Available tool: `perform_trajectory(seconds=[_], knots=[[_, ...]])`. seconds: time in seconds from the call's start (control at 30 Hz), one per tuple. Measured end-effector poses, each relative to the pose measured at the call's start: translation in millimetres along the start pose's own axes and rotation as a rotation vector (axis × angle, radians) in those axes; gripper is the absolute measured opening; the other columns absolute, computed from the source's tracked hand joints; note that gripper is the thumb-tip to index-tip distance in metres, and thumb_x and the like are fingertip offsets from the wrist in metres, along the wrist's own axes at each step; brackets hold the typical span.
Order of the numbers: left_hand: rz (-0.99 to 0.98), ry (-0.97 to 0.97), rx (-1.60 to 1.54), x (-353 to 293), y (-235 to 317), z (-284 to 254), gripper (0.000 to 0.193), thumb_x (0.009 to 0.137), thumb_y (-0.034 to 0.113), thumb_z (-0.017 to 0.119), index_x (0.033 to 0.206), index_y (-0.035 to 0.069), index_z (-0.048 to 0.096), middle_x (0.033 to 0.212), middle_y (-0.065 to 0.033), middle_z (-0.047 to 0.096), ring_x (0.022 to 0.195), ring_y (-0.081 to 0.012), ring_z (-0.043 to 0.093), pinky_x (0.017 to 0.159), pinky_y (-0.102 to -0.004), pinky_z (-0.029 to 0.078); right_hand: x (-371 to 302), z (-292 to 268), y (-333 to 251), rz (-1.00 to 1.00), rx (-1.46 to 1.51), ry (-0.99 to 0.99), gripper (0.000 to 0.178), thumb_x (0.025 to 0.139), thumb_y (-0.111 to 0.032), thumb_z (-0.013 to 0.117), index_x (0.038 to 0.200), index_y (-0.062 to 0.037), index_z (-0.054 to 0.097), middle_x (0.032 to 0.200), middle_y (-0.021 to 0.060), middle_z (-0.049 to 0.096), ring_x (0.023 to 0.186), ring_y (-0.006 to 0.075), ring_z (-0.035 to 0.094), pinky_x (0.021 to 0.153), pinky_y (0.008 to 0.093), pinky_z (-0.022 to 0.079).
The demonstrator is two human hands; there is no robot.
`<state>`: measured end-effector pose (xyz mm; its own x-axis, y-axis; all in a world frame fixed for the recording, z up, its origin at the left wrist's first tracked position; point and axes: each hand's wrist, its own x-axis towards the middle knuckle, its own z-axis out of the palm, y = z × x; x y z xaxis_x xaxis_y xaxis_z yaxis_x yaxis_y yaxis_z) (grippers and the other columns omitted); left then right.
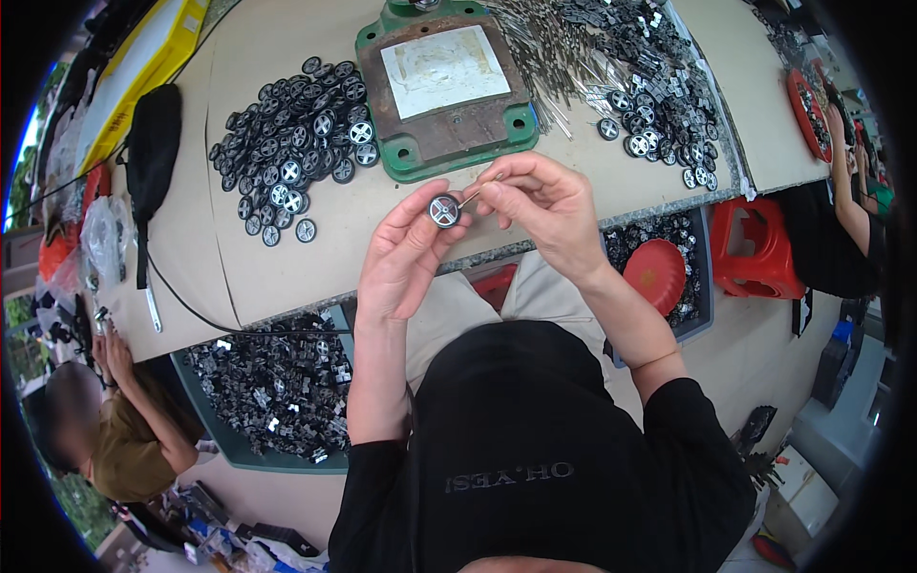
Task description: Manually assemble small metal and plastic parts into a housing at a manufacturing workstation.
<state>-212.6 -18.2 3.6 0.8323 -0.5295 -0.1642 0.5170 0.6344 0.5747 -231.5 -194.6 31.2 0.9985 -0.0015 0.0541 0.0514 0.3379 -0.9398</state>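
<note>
Between the fingers of my left hand [403,244] is a small black toy wheel [444,210] with a silver spoked hub, its face turned up. My right hand [544,205] pinches a thin metal rod [470,200], whose end meets or lies just beside the wheel; which of the two I cannot tell. Both hands are above the table's near edge, in front of a green metal press base [447,162] with a pale plate [446,71] on top. A heap of similar wheels [296,138] lies left of the base. Loose metal rods [540,62] are spread to its right.
More wheels and small black parts [659,105] lie at the table's right. Below the edge are a bin of black parts [277,387] at left and another bin [705,277] with a red dish [655,277]. A red stool [755,250] stands at right. Other people work at both sides.
</note>
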Motion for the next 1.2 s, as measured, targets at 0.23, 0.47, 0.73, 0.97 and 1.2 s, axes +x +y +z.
perform_trajectory(seconds=[0.23, 0.47, 0.73, 0.97, 1.2], knots=[[-0.005, -0.014, 0.021, 2, -8, 1, 0.035, 0.087, 0.006, 0.054, 0.121, -0.002, 0.048, 0.11, -0.014, 0.057, 0.094, -0.02, 0.059, 0.085, -0.0303, 0.049, -2, -1, 5, 0.013, 0.02, -0.013, 0.013, 0.086, -0.005, 0.057, 0.097, 0.0011, 0.057, 0.088, 0.0048, 0.064, 0.074, 0.0067, 0.059, 0.059, 0.0172, 0.043], [0.161, -0.009, 0.25, 5, -19, 10, 0.035, 0.086, 0.005, 0.054, 0.12, -0.003, 0.049, 0.105, -0.0129, 0.06, 0.094, -0.0201, 0.059, 0.085, -0.0312, 0.048, -9, -3, 9, -0.376, -0.471, -0.037, 0.009, 0.083, 0.0, 0.057, 0.092, 0.0029, 0.059, 0.086, 0.0068, 0.064, 0.072, 0.0108, 0.062, 0.064, 0.0224, 0.051], [-0.01, -0.047, -0.057, 11, -26, 0, 0.032, 0.088, 0.005, 0.052, 0.119, -0.003, 0.049, 0.108, -0.0126, 0.058, 0.096, -0.0217, 0.058, 0.088, -0.0327, 0.047, -3, -28, -16, -0.042, -0.395, 0.009, 0.021, 0.081, 0.002, 0.058, 0.102, 0.0036, 0.059, 0.092, 0.0095, 0.065, 0.08, 0.0116, 0.062, 0.067, 0.0231, 0.051], [-0.069, 0.009, 0.059, 16, -27, 3, 0.032, 0.088, 0.005, 0.053, 0.119, -0.002, 0.049, 0.111, -0.0149, 0.057, 0.096, -0.0238, 0.059, 0.087, -0.0314, 0.048, 49, -151, -49, -0.318, -1.444, 0.476, 0.014, 0.08, -0.007, 0.057, 0.09, -0.0009, 0.064, 0.082, 0.0157, 0.063, 0.072, 0.029, 0.061, 0.065, 0.0345, 0.047], [-0.067, 0.039, 0.08, 16, -26, 4, 0.031, 0.088, 0.005, 0.053, 0.118, -0.002, 0.05, 0.11, -0.015, 0.057, 0.095, -0.0233, 0.059, 0.086, -0.0308, 0.048, 97, -176, -60, -0.019, -1.768, 0.755, 0.026, 0.077, -0.024, 0.064, 0.093, -0.0043, 0.064, 0.098, 0.0144, 0.059, 0.089, 0.0322, 0.059, 0.077, 0.0405, 0.046]])
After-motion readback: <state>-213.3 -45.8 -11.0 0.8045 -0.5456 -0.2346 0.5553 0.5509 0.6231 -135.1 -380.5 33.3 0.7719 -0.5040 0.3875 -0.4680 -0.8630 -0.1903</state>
